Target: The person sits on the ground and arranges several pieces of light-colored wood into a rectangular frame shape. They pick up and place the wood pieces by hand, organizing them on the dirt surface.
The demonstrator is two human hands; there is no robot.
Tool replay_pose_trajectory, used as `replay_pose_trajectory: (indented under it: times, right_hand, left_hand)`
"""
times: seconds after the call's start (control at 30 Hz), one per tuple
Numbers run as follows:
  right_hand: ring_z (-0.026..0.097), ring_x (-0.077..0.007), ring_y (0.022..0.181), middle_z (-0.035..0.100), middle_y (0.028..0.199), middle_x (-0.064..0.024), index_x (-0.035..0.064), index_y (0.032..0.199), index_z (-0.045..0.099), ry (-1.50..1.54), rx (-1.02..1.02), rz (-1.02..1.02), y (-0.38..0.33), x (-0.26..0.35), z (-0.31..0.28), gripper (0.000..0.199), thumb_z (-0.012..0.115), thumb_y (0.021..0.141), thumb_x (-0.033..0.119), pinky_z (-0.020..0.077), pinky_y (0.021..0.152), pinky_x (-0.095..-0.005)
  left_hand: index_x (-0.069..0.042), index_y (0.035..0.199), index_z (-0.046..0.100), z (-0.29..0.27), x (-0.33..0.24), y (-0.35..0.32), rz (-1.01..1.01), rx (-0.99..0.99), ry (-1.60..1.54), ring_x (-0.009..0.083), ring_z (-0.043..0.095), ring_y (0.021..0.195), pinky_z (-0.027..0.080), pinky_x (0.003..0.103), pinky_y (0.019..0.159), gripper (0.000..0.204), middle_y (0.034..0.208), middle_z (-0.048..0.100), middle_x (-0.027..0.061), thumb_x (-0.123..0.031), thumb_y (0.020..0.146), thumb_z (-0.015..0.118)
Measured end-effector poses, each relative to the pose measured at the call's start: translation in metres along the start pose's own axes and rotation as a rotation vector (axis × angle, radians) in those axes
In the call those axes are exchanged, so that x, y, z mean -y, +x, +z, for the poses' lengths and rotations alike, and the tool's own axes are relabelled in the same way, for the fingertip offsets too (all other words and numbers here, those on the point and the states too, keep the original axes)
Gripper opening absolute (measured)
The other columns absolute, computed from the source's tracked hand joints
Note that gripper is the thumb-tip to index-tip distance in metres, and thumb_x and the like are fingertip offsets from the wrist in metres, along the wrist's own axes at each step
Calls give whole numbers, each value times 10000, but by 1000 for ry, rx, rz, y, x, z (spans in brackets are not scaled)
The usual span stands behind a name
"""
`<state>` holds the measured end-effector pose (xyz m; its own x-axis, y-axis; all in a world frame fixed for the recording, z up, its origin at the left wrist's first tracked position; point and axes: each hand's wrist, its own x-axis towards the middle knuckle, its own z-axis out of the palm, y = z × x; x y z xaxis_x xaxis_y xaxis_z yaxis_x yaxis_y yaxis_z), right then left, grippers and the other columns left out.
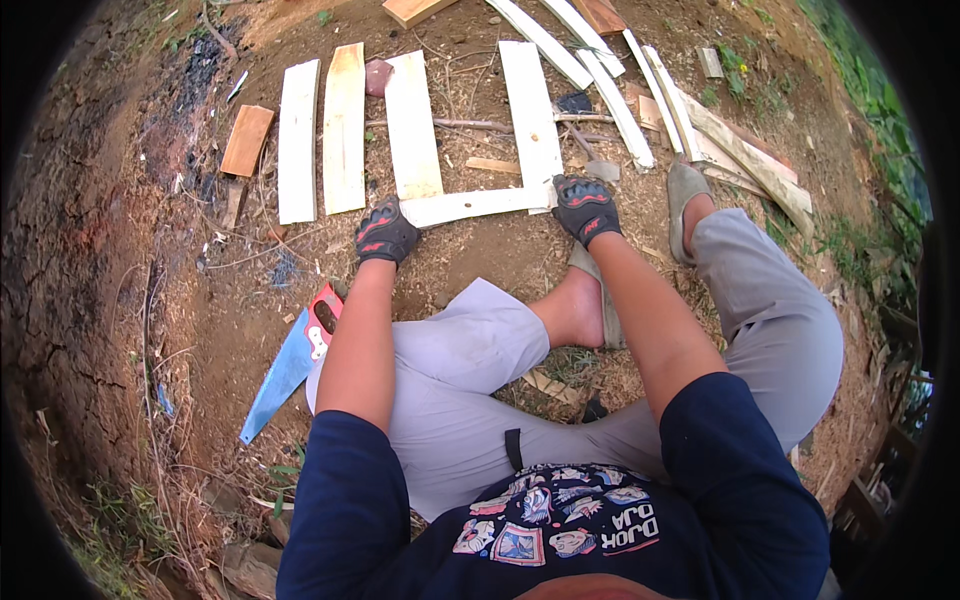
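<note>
A pale wooden board (474, 207) lies crosswise in front of me, gripped at both ends. My left hand (387, 231), in a black glove with red trim, closes on its left end. Around the right end is my right hand (586, 208), gloved the same way. Part of each grip is hidden by the glove. The crosswise board meets the lower ends of two long boards pointing away from me, a left one (413, 125) and a right one (530, 110). Whether they touch or only overlap, I cannot tell.
Two more boards, one whitish (298, 140) and one yellowish (344, 130), lie to the left, near a short brown block (247, 140). A handsaw (285, 370) with a blue blade rests by my left forearm. Several pale strips (735, 150) are heaped at the far right. Sawdust covers the soil.
</note>
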<state>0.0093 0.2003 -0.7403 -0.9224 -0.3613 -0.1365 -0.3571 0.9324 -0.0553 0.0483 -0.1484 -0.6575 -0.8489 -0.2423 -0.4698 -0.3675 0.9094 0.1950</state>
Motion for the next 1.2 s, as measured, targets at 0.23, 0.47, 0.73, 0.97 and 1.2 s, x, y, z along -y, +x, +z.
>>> replay_pose_trajectory:
  times: [0.23,0.47,0.73,0.97,1.2]
  right_hand:
    - [769,-301,963,780,1012,-137,104,1094,718,3,-11,-21,1,1,0,192,602,974,198,601,833,-445]
    - [769,-299,954,778,991,-138,102,1087,713,-8,-61,-38,0,-1,4,191,604,967,204,594,829,-447]
    - [771,-295,936,777,983,-136,109,1075,714,-18,-54,-22,3,1,8,191,552,994,170,597,799,-451]
    - [762,-303,974,773,1020,-137,93,1075,718,17,-77,-31,0,-1,8,204,538,1004,158,602,826,-460]
    - [759,-292,987,770,1050,-133,96,1081,723,5,-48,-18,0,2,5,222,519,1013,154,597,845,-441]
  left_hand:
    - [-137,1331,680,14,11,11,-7,-2,39,384,690,1252,556,507,1054,567,1334,730,175,-378,841,834]
    - [-138,1337,678,13,9,8,10,-26,38,392,682,1261,554,505,1056,591,1327,733,175,-383,824,837]
    - [-134,1329,693,17,13,13,6,-15,36,376,697,1239,561,490,1039,555,1327,736,172,-362,836,809]
    - [-135,1341,683,18,12,13,4,-26,41,376,692,1248,558,488,1048,568,1339,730,173,-338,829,822]
    - [-127,1327,694,16,12,12,15,-30,75,390,690,1246,558,500,1049,477,1352,717,186,-371,919,732]
